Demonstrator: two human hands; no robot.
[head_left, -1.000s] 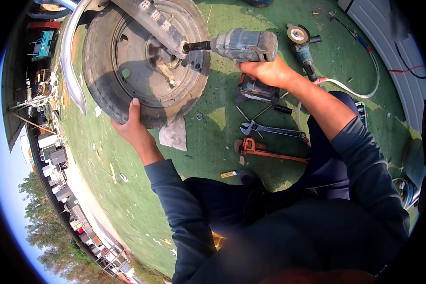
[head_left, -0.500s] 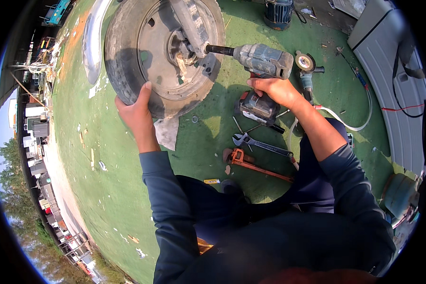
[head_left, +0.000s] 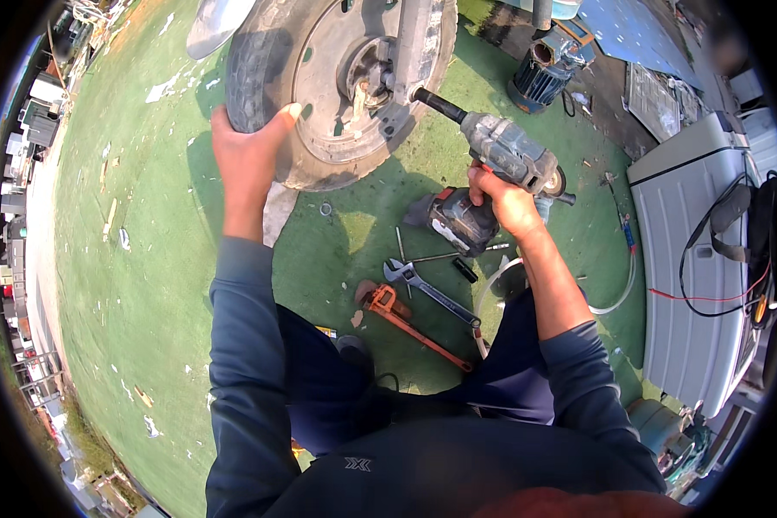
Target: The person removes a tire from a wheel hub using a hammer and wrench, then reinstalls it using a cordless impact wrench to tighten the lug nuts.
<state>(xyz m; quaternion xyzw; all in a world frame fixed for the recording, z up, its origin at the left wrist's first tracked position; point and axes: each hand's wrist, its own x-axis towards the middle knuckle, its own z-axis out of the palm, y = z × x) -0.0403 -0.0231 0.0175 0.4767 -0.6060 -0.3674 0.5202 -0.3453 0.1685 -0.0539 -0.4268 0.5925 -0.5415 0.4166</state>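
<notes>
wheel (head_left: pixel 337 86) top cut off, impact wrench (head_left: pixel 492 151) grip hidden by right hand (head_left: pixel 502 200)

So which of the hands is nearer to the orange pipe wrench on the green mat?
Right. The right hand grips the impact wrench just above and right of the orange pipe wrench; the left hand rests on the tyre, farther up and left.
</notes>
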